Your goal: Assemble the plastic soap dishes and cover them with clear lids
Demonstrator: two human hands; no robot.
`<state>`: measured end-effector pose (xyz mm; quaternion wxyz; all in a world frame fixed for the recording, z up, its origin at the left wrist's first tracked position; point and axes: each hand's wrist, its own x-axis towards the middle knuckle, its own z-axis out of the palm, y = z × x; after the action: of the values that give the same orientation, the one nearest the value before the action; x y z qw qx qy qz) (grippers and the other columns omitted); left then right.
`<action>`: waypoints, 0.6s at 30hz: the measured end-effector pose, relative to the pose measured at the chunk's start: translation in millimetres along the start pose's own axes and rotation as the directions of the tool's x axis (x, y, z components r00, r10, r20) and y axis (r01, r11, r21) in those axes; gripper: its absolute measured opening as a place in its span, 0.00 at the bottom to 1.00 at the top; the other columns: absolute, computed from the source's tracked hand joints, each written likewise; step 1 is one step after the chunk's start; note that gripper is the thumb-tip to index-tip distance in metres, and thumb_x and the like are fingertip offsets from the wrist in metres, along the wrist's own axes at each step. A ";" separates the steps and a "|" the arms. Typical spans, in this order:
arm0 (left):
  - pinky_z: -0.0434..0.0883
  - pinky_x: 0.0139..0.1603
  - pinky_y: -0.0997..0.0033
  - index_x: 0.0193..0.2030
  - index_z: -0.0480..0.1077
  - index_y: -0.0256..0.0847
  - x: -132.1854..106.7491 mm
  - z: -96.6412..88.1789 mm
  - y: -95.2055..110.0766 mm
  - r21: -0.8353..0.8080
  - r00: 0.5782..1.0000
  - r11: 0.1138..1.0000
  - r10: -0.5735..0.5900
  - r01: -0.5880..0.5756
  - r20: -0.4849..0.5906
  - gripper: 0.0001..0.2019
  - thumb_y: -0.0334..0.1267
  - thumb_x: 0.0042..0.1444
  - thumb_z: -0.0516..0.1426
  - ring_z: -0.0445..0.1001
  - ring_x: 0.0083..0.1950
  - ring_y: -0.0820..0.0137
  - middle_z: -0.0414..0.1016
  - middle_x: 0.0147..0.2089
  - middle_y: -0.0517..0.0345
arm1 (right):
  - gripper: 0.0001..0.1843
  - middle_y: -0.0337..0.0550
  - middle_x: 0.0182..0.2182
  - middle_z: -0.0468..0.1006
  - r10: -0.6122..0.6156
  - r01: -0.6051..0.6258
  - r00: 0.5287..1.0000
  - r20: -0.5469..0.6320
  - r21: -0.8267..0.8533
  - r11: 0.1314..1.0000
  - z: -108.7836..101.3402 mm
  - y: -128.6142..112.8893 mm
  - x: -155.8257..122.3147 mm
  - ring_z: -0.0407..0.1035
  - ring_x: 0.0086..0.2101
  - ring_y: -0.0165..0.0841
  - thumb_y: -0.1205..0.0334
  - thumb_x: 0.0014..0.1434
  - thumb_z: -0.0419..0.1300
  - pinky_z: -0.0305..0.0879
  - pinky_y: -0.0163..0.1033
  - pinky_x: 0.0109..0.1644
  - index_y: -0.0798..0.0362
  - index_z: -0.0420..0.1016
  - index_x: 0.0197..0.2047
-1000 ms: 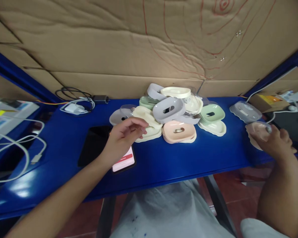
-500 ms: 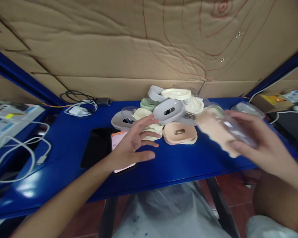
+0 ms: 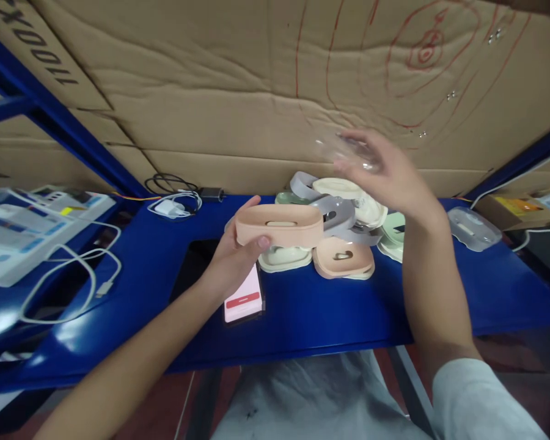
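Note:
My left hand (image 3: 233, 260) grips a peach plastic soap-dish base (image 3: 279, 224) by its left end and holds it level above the blue table (image 3: 302, 305). My right hand (image 3: 389, 174) is raised above the pile, fingers closed on a clear plastic lid (image 3: 346, 148) that is blurred by motion. Below them lies a pile of soap-dish parts (image 3: 343, 220) in grey, cream, green and peach.
A phone with a pink screen (image 3: 242, 296) lies on a black pad (image 3: 192, 269) under my left wrist. White cables and a charger (image 3: 172, 205) sit at the back left, boxes (image 3: 22, 226) at far left. Another clear-lidded dish (image 3: 472, 227) rests at the right. Cardboard (image 3: 256, 91) backs the table.
My right hand brought the peach dish with its clear lid in from the right. Now my left hand holds the peach base and my right hand has lifted the clear lid upward.

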<state>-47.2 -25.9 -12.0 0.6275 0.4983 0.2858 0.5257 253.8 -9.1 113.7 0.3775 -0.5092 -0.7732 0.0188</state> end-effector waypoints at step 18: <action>0.77 0.66 0.58 0.74 0.66 0.54 -0.6 0.9 -11.8 0.070 1.000 0.998 -0.005 0.005 0.001 0.48 0.52 0.48 0.78 0.75 0.68 0.54 0.73 0.70 0.50 | 0.28 0.43 0.72 0.71 -0.114 0.100 0.967 0.228 0.072 0.992 22.2 20.8 -4.5 0.59 0.74 0.48 0.41 0.72 0.61 0.57 0.63 0.77 0.39 0.73 0.70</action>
<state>-42.2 -26.1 -22.7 0.6112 0.5194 0.3048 0.5137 257.4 5.2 86.7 0.3004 -0.4495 -0.8374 0.0807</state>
